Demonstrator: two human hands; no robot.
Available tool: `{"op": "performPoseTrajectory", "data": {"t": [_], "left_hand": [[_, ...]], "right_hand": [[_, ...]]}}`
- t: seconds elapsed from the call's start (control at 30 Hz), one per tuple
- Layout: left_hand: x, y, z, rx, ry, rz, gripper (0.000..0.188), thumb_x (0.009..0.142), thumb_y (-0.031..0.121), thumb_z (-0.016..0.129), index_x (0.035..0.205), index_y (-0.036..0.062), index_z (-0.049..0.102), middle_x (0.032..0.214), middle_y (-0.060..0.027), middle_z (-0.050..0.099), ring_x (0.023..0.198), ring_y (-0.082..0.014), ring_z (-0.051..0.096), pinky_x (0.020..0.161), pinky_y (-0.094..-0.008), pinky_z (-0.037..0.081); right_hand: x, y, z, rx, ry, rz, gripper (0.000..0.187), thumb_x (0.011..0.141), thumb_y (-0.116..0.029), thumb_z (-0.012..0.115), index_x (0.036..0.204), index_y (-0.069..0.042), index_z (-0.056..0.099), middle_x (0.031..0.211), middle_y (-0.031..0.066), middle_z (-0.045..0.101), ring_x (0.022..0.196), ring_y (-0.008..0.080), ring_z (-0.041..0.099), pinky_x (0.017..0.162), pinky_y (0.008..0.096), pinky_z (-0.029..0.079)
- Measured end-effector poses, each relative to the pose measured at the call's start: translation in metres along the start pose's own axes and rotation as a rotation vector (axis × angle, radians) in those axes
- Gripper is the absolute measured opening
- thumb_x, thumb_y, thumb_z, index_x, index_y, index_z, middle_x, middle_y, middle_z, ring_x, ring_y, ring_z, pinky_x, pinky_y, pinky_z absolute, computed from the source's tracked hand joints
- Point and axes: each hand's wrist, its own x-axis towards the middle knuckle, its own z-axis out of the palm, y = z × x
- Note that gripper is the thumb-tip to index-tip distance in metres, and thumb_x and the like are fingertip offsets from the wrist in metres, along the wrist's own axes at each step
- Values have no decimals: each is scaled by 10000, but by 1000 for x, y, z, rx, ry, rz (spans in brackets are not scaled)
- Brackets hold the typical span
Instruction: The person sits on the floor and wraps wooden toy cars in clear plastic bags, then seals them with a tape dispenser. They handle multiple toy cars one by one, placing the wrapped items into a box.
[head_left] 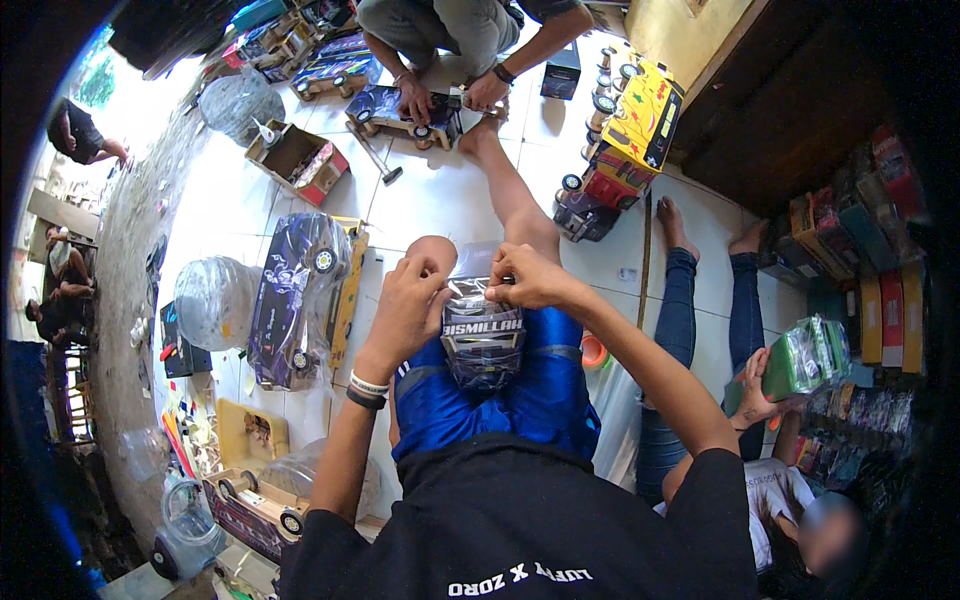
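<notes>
Between my thighs rests a dark toy truck [483, 352], its front with white lettering turned up toward me. Transparent plastic wrap [472, 287] covers it and shines at its upper end. My left hand [412, 298] is at the truck's upper left, thumb and fingers pinched on the wrap's edge. From the other side my right hand [528, 277] pinches the same wrap at the upper right. The far part of the truck is hidden under the film and my fingers.
Opposite, a co-worker's hands [415, 100] work on a dark toy truck [385, 108] beside a hammer [375, 155]. A purple wrapped truck [290, 300] stands left, a yellow truck [640, 110] far right. Another person holds a green wrapped package [795, 360] at right.
</notes>
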Motion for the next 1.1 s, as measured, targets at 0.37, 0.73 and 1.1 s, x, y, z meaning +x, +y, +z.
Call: {"op": "performPoseTrajectory", "data": {"t": [0.37,0.73,1.1], "left_hand": [[19,18,23,-213,-111,-70,144,827,193,846,873,66,799,1020,-102,680,1017,-316,635,876,-439,474],[28,-7,43,-296,-275,-244,200,877,227,817,868,28,794,1030,-124,690,968,-288,635,833,-397,483],[18,-11,53,-434,-269,-331,182,904,176,804,893,-4,785,1189,-119,645,1081,-269,626,970,-365,499]], "right_hand": [[0,20,7,246,12,-34,347,826,-302,864,844,16,727,935,172,724,902,315,711,814,418,548],[-61,-15,4,28,323,-156,181,933,-179,807,943,-4,760,999,111,665,890,224,679,789,350,549],[-70,-17,7,150,473,-22,200,885,-185,843,973,-14,786,884,122,716,789,247,693,733,375,556]]}}
